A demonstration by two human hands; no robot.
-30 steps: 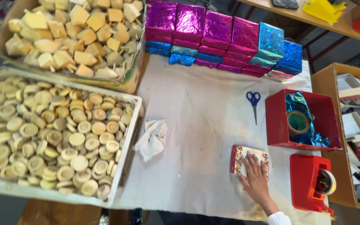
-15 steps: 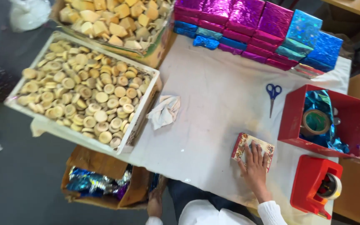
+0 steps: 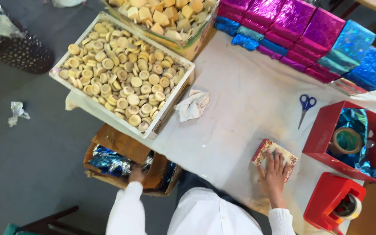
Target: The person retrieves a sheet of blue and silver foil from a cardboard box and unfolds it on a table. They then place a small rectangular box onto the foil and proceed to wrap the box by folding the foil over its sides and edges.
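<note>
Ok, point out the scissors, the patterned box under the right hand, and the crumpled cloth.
scissors [image 3: 305, 107], head view, on the blue handles.
patterned box [image 3: 264, 151], head view, on its bare left corner.
crumpled cloth [image 3: 193, 105], head view, on its middle.

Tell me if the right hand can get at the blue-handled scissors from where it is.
Probably yes. The right hand rests on the patterned box, and only bare white cloth lies between it and the scissors.

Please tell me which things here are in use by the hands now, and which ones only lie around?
In use:
- right hand flat on the patterned box
- left hand in the cardboard box of blue foil

Lying about:
- scissors
- crumpled cloth
- tray of round pieces
- tape dispenser
</note>
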